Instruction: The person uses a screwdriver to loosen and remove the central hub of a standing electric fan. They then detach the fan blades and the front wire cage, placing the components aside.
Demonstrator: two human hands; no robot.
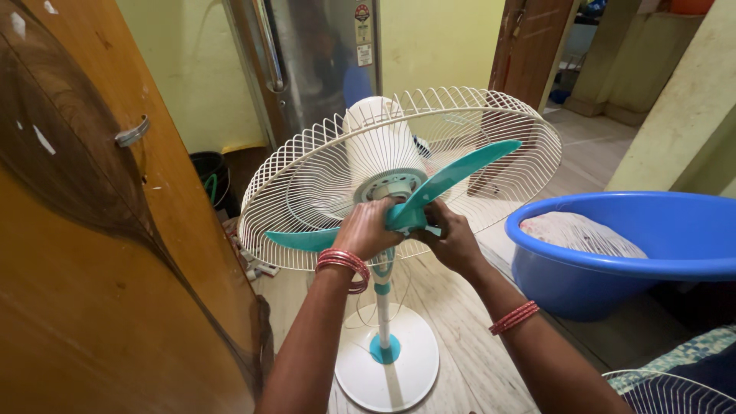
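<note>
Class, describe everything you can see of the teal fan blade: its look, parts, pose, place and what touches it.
The teal fan blade looks like smooth plastic. Two curved wings show: one rises to the upper right, one reaches lower left. It sits at the hub, in front of the white wire rear guard, with no front guard over it. The left hand and right hand both grip its centre, hiding the hub.

— What sort of place is shown?

— A home is shown: yellow-painted walls, a wooden door [92, 253] and a steel refrigerator [322, 61] are seen.

— What else points to it?

— A pedestal fan [383, 176] is stood on a tiled floor [460, 322], and a blue plastic tub [613, 261] is set beside it.
</note>
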